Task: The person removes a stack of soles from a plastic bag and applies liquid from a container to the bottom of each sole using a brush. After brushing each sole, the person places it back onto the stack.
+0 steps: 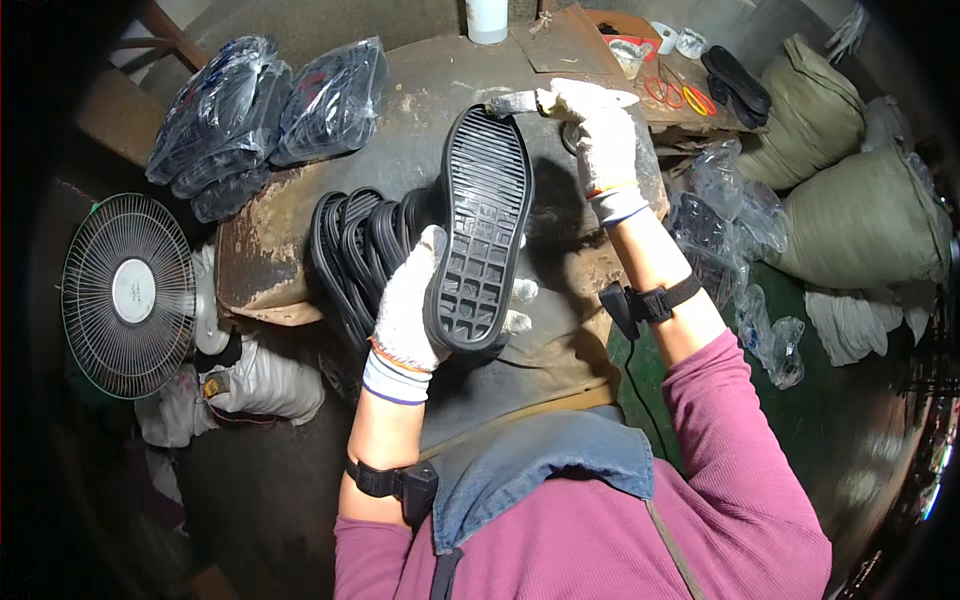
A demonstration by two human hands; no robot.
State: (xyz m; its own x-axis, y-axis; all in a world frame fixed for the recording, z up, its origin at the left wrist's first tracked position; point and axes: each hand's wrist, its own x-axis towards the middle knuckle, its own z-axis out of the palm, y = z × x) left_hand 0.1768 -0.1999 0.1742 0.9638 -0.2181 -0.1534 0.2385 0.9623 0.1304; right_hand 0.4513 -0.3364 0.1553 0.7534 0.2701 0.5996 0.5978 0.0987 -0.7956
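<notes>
A black shoe sole (pixel 480 225) stands nearly upright in my left hand (pixel 408 305), its ribbed and gridded inner side facing me. The white-gloved fingers wrap round its lower part, and some fingertips show past its right edge. My right hand (pixel 600 125), also gloved in white, is closed on a short flat-bladed tool that looks like a knife (pixel 513 102). The blade's end touches or nearly touches the rim at the top of the sole. Several more black soles (pixel 355 240) lean together on the table, left of the held one and partly hidden by my left hand.
Plastic-wrapped packs of dark soles (pixel 330 100) lie at the worn table's (pixel 410 120) far left. A fan (pixel 132 290) stands left of it. Scissors (pixel 690 97), dark soles (pixel 738 85) and a white container (pixel 487 20) are at the back. Stuffed green sacks (pixel 860 205) and clear bags (pixel 740 200) crowd the right.
</notes>
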